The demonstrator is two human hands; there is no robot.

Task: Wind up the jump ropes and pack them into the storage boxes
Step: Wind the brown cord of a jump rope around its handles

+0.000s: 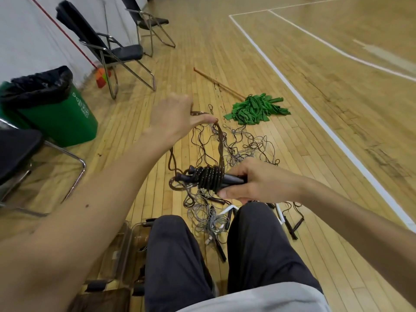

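Note:
My right hand (254,181) grips the two black handles of a jump rope (208,179), whose dark cord is coiled in several turns around them. My left hand (174,118) is raised above and to the left, pinching the free length of that cord (221,149), which runs down to the coil. On the wooden floor beyond my knees lies a tangled pile of other jump ropes (236,154) with black and white handles (290,226). Clear plastic storage boxes (126,251) stand on the floor at my left leg, with dark ropes inside.
A green bin with a black liner (56,109) stands at the left. Folding chairs (108,50) line the wall, and another chair (20,154) is close at my left. A green mop (254,109) lies on the floor past the ropes.

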